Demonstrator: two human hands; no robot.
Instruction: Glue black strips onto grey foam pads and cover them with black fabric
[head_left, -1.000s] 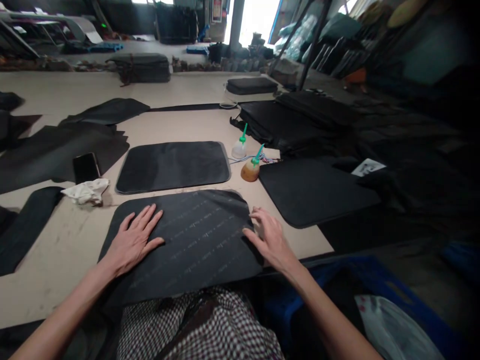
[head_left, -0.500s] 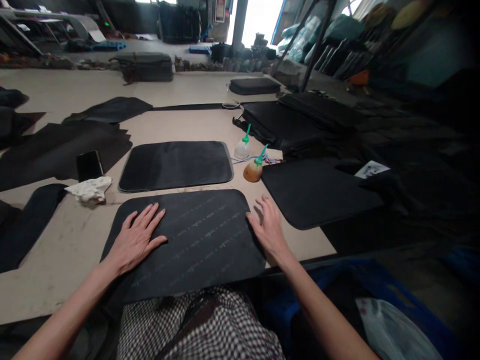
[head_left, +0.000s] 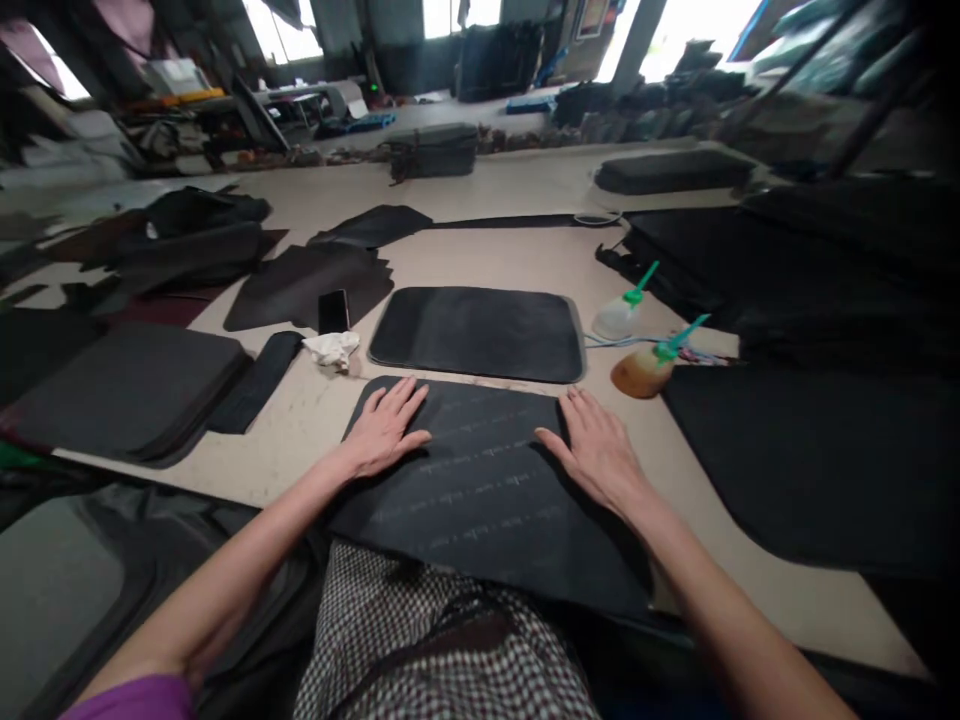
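Observation:
A dark panel with rounded corners and rows of pale printed marks [head_left: 480, 490] lies at the table's front edge, partly over my checkered lap. My left hand [head_left: 382, 430] rests flat on its upper left part, fingers spread. On its upper right part lies my right hand [head_left: 596, 445], thumb apart from the fingers. Behind it sits a second black panel with a pale rim [head_left: 478, 333]. To the right of that stand a bottle of clear content [head_left: 616, 317] and a bottle of amber content [head_left: 643, 372], both with green spouts.
A phone [head_left: 333, 311] and a crumpled white cloth [head_left: 332, 349] lie left of the panels. Stacked dark pieces [head_left: 135, 385] are at the far left. Another dark panel [head_left: 817, 460] lies right, and a dark bundle [head_left: 675, 171] lies farther back.
The view has turned left, so more of the left side shows. My right hand has moved from the panel's right edge onto its upper right surface. My left hand stays on the panel.

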